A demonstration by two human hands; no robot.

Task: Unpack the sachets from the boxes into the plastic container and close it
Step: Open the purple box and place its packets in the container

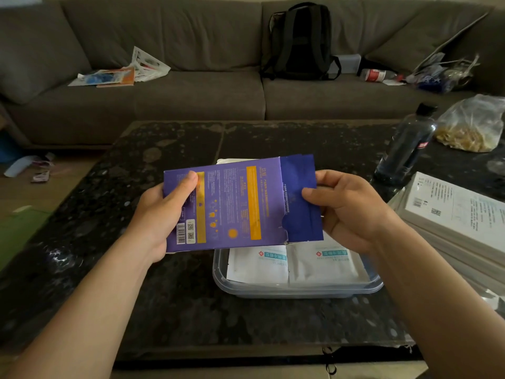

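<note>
Box: purple box (226,203) held just above the plastic container (297,292), likely so its contents drop inside; long axis runs left to right, open end pointing right.
Left hand (161,214): fingers curled round the box's closed end.
Right hand (347,212): pinches the blue sachet (300,198) protruding from the open end, apparently to draw it out.
Container: on the table (164,296), uncovered, white sachets (322,265) flat inside.

A home living room: a long grey sofa (191,86) with a backpack (299,42) and scattered papers (120,72) faces a dark stone coffee table (169,291).
</note>
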